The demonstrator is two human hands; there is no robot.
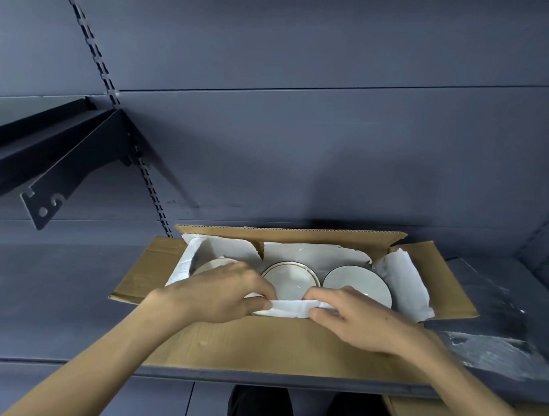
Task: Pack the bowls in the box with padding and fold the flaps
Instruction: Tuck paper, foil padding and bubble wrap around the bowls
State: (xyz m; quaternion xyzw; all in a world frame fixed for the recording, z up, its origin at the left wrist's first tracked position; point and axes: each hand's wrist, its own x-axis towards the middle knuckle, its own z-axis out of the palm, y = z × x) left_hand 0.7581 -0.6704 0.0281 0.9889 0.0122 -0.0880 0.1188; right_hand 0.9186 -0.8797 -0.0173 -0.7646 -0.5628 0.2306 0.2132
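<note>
Box (281, 342) at lower centre, all four flaps open. Three bowls inside in a row: left bowl (212, 264) partly hidden, middle bowl (291, 278), right bowl (357, 284). White paper (404, 284) lines the walls. Left hand (220, 294) and right hand (356, 319) each pinch the paper's near edge at the front wall, thumbs and fingers curled round it. Judgement: bowls loaded, padding being tucked; covering and flap folding remain. Box sits on a dark grey shelf (61, 309); grey panel wall behind, bracket (59, 181) at left.
</note>
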